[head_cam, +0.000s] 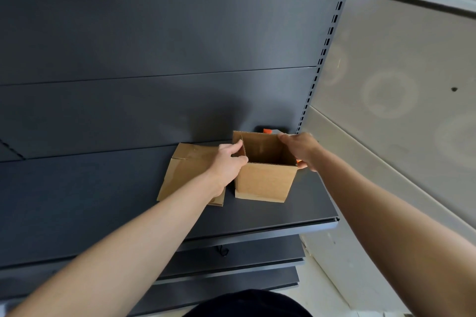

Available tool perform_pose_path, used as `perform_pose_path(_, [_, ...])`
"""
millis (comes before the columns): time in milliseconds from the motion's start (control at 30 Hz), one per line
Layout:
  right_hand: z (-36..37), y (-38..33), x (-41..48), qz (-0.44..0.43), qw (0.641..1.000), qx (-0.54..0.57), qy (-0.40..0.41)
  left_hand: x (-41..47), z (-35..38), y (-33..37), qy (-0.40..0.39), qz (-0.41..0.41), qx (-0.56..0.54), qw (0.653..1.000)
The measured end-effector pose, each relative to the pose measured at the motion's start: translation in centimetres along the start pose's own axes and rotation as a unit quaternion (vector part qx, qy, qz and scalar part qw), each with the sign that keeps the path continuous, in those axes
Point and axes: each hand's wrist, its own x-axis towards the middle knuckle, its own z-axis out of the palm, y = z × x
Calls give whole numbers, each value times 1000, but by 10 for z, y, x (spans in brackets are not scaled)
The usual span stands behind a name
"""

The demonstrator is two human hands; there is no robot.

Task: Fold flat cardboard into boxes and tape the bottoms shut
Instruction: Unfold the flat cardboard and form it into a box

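Note:
A brown cardboard box point(266, 180) stands upright on the dark shelf point(103, 201), its top open and its inside in shadow. My left hand point(228, 162) grips the box's left wall near the top, thumb on the edge. My right hand point(300, 149) holds the right wall, fingers curled over the far right corner. To the left of the box lies flat cardboard point(185, 170) with clear tape on it, partly under my left forearm. Behind the box an orange and black object point(268, 131), perhaps a tape dispenser, is mostly hidden.
The shelf's dark back panel point(154, 33) rises right behind the box. A slotted upright point(324, 54) borders the shelf on the right, with a pale wall point(399, 85) beyond. Lower shelves point(231, 260) jut out below the front edge.

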Motion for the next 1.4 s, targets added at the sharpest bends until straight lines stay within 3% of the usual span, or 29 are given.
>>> perform_pose_path(200, [-6,3,-3,8,997,58,-54,-1,-2,-1,-68,-48,-42,996])
perform_pose_path(333, [-22,15,-4,21,967,191,-168,2,-3,-4,-88,-44,-28,995])
perform_pose_path(467, [-27,27,-4,18,951,236,-200,4,-4,-2,-113,-47,-19,992])
perform_pose_path(567, [-25,27,-3,22,957,216,-192,4,-5,-3,-134,-49,-20,990])
perform_pose_path(800, [-9,17,7,19,990,36,-138,9,-9,-6,-159,-48,-26,986])
perform_pose_path(1067, [-1,16,14,17,994,22,-110,17,-19,-9,-180,-55,-60,980])
perform_pose_path(1233, [-8,19,13,34,991,50,-121,22,-14,-8,-114,-39,-43,992])
perform_pose_path(1400, [-16,19,3,72,969,144,-190,26,2,-14,0,28,69,997])
